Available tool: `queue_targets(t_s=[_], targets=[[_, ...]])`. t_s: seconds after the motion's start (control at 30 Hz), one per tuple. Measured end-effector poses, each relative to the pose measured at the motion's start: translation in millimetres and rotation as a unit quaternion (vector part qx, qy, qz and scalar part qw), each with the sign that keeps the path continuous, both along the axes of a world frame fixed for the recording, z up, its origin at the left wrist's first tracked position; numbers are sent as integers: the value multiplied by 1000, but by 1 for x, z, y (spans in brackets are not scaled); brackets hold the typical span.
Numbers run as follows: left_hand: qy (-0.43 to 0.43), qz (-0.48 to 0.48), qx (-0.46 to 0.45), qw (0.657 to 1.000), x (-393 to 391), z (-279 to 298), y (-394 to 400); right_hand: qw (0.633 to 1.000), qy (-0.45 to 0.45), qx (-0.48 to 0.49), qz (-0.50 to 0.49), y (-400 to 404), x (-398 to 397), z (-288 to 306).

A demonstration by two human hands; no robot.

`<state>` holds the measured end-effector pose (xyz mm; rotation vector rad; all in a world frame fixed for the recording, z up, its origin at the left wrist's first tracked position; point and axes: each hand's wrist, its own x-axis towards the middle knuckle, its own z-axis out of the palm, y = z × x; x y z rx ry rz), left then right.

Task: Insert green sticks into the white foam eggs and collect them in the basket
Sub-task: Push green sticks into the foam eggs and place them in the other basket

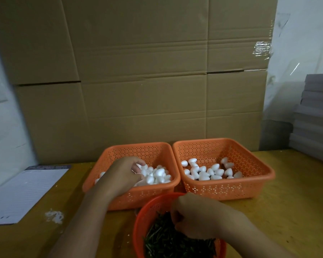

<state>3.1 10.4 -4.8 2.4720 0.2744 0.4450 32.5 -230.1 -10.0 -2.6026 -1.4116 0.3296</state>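
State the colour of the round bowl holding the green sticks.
Red-orange, a perforated plastic round bowl; the head view shows it.

White foam eggs (158,175) heaped in left orange basket (131,199); more eggs (211,171) in right basket (250,189) (loose); green sticks (168,241) filling round red bowl (144,216)

Both hands (123,175) and forearms are bare (no sleeves, gloves, rings showing).

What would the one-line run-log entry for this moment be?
left hand: reaching into left basket of foam eggs | right hand: in round basket of green sticks
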Motion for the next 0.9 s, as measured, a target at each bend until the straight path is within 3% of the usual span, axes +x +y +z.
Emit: queue_targets(t_s=[0.4,0.5,0.57,0.67,0.77,0.9], targets=[[-120,-56,-108,985,-2,10,-7,997,-52,57,10,0,2,-2],[-127,-79,-175,973,-5,13,-10,995,-39,95,9,0,3,-1],[-144,-110,-293,939,-11,21,-16,993,-35,113,13,0,3,0],[-161,-162,-457,860,-21,38,-25,992,-29,121,29,-1,1,2],[-172,-210,-510,816,-30,52,-32,993,-21,110,39,-1,1,1],[-187,-231,-518,802,-40,62,-39,995,-7,93,41,0,1,-1]])
